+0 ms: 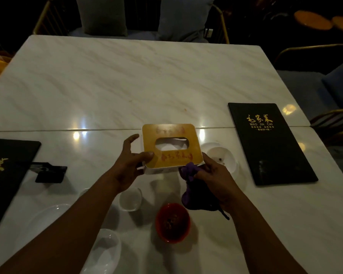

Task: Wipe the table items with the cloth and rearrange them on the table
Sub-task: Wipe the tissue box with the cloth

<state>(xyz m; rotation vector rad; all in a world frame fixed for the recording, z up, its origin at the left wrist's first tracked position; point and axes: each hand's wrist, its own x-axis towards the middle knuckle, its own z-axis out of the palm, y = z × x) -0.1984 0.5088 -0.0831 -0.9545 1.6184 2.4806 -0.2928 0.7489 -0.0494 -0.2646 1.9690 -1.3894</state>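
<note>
Near table [107,86] centre, tissue box [171,143] was held between both hands. Left hand [127,167] gripped its left edge, thumb on wooden lid, fingers spread. Right hand [216,178] clenched bunched purple cloth [190,173] against box's near right corner. Red bowl [172,222] nearer, menu [269,143] right.

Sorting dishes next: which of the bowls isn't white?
The red bowl, just nearer you than the purple cloth; the other bowls are white.

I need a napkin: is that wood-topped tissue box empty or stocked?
Not empty: white tissue shows through the oval slot in the tissue box lid. How much is left, cannot tell.
</note>
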